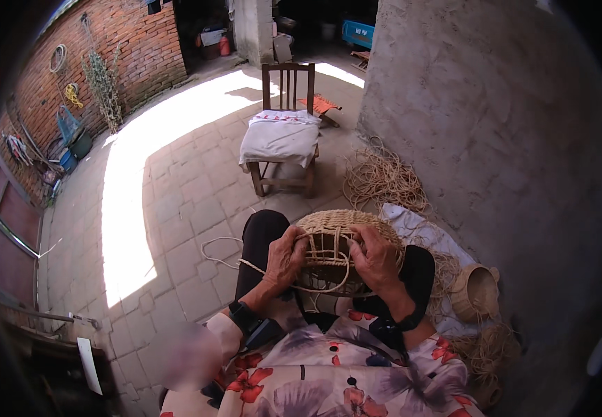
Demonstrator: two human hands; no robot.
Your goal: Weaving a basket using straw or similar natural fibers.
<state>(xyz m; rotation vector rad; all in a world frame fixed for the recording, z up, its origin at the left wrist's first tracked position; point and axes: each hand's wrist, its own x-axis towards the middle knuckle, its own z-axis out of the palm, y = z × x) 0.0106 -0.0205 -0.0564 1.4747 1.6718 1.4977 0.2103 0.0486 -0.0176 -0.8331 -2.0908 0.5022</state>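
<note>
A round basket (346,219) of tan straw cord rests on my lap between my knees. Its upper part is tightly woven, while open bars of the frame show on the side facing me. With bent fingers, my left hand (287,256) pinches a cord (249,265) at the basket's left side. The cord's tail trails left past my knee, and a loop of it hangs below the open bars. My right hand (376,258) is closed on the weave at the basket's right side; its fingertips are partly hidden.
Ahead stands a wooden chair (280,149) with a white cloth on its seat, a red folding stool (323,104) behind it. Loose cord (384,177) is heaped by the grey wall (482,139). A smaller woven basket (473,292) lies on white sheeting to my right.
</note>
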